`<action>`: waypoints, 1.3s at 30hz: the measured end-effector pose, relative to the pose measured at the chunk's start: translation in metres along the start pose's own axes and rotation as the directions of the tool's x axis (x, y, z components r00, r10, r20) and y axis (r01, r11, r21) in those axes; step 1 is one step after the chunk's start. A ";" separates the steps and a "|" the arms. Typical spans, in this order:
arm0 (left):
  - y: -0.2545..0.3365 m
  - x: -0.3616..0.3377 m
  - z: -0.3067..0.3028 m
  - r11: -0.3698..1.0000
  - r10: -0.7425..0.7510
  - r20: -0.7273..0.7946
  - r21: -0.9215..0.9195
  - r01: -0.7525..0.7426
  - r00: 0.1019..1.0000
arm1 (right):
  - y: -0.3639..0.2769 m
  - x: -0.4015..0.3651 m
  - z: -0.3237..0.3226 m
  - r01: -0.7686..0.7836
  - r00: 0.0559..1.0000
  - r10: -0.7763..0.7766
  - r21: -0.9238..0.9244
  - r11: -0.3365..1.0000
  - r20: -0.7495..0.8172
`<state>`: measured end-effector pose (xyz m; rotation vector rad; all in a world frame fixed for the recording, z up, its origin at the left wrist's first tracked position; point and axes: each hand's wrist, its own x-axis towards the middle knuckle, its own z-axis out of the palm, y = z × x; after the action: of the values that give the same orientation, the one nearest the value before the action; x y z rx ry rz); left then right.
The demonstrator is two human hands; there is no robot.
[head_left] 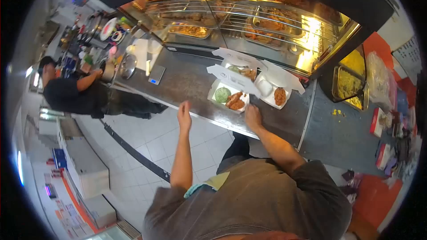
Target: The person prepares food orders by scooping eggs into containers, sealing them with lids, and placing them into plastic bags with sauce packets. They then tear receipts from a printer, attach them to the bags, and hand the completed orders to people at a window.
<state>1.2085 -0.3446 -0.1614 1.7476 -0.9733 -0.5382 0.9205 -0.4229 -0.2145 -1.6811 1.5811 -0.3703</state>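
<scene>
My left hand (184,114) is raised over the counter's front edge, its fingers pointing up and nothing visible in them. At the right front corner of an open white takeaway box (212,90), my right hand (252,118) has its fingers curled, their tips hidden. Inside that box are a green scoop of food (222,94) and reddish-brown pieces of fried food (235,101). A second open box (287,94), to the right, has a white scoop (265,88) and a reddish-brown portion (279,97). A third open box (235,56) stands behind them, partly covered by a lid.
A lit glass display cabinet (213,31) with trays of cooked food rises behind the counter (178,78). Left of the boxes is a small scale (157,75). Yellow food fills a container (349,82) at right. Another person (73,91) works at the far left.
</scene>
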 end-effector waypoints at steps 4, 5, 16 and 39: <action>0.002 0.146 0.067 0.991 -0.012 0.346 0.131 -0.035 0.938 | 0.039 -0.060 -0.021 0.273 0.942 -0.276 -0.042 0.961 -0.189; 0.001 0.174 0.094 0.979 -0.075 0.445 0.201 -0.019 0.892 | 0.047 -0.073 -0.027 0.164 0.954 -0.147 0.044 0.985 -0.261; -0.104 0.176 0.179 0.885 0.343 0.360 0.185 -0.427 0.868 | 0.184 -0.202 -0.126 -0.363 0.591 0.262 0.039 0.931 -0.763; 0.147 -0.328 0.478 0.855 0.353 0.718 0.013 -0.518 0.600 | 0.502 -0.354 -0.380 -0.115 0.175 0.552 0.540 0.834 -0.815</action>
<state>0.6155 -0.3671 -0.2361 1.3909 -2.0209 -0.8063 0.2416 -0.1782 -0.2141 -0.5861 2.4704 -1.6024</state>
